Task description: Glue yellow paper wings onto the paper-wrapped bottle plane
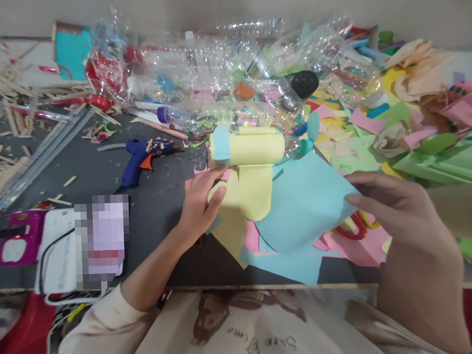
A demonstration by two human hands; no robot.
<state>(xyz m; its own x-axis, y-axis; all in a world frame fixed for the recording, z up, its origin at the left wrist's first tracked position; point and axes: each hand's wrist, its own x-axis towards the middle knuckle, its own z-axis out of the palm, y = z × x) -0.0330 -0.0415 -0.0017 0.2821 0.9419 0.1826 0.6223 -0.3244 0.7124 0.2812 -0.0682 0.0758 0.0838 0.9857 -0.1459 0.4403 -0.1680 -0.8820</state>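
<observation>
My left hand (pixel 200 201) pinches the edge of a yellow paper sheet (pixel 255 194) that hangs down from a yellow paper-wrapped roll (pixel 254 148) with a light blue band at its left end. My right hand (pixel 395 212) grips the right edge of a light blue paper sheet (pixel 302 203) that lies partly over the yellow sheet. More yellow, pink and blue sheets lie beneath on the dark table (pixel 163 200). A red scissors handle (pixel 352 229) shows under the papers by my right hand.
A blue glue gun (pixel 140 159) lies left of the roll. Clear plastic bottles (pixel 201 70) pile up along the back. Coloured paper scraps (pixel 404 124) cover the right side. Wooden sticks (pixel 10 128) and a white phone-like object (pixel 60 250) sit at the left.
</observation>
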